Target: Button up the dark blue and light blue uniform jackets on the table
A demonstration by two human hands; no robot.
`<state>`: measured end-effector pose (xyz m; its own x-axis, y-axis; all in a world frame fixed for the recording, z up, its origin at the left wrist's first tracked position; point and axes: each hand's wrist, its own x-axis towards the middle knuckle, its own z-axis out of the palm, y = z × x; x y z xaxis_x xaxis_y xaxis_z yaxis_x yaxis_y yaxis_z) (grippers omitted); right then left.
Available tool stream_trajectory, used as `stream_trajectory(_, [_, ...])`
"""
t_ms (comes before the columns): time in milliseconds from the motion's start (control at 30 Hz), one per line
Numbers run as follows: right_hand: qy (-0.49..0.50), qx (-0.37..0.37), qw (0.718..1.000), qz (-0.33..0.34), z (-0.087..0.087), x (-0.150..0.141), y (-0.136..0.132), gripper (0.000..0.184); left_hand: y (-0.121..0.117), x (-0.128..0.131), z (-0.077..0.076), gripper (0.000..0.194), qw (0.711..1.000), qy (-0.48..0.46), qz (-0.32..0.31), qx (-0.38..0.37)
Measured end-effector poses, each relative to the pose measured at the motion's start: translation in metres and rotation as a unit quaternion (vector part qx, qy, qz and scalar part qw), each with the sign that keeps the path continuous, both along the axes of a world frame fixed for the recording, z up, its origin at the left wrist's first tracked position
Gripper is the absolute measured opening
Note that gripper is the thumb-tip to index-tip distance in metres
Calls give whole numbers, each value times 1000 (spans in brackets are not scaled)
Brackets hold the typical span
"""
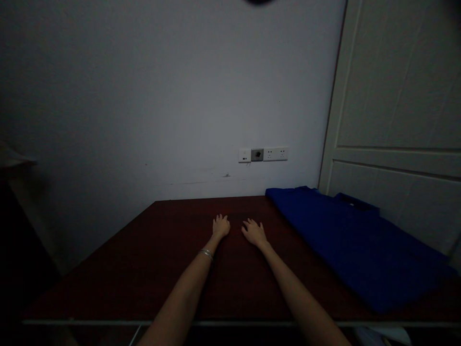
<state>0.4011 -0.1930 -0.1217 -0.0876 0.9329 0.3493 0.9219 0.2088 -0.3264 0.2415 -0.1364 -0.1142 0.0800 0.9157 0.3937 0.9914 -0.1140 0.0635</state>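
Both arms reach forward over a dark red-brown tabletop point(144, 259). My left hand point(221, 226) is palm down at the middle of the table, fingers apart, with nothing in it. A silvery bracelet point(207, 253) circles that wrist. A short gap to the right, my right hand point(254, 232) is also palm down with its fingers spread and holds nothing. Whether the palms press on the wood or hover just over it, I cannot tell. Nearest to the right hand is a flat blue cloth item point(334, 240) with a handle-like opening, perhaps a bag.
Behind the table rises a pale wall point(201, 96) with a row of sockets and switches point(275, 154). A white panelled door point(396, 110) stands at the right, beside the blue cloth. The table's front edge point(108, 322) runs beneath the forearms. The room is dim.
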Motion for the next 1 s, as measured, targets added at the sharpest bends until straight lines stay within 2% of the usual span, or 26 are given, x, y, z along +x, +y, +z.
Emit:
stream_trajectory(267, [4, 23, 1000, 4, 1, 0, -1, 48, -1, 1, 1, 43, 1000, 0, 8, 5])
stream_trajectory(467, [2, -4, 1000, -1, 6, 0, -3, 48, -2, 2, 3, 43, 1000, 5, 11, 15])
stream_trajectory(800, [12, 3, 1000, 21, 6, 6, -4, 47, -4, 2, 6, 43, 1000, 15, 17, 5])
stream_trajectory(1000, [21, 8, 999, 32, 7, 9, -4, 48, -10, 9, 17, 42, 997, 78, 24, -4])
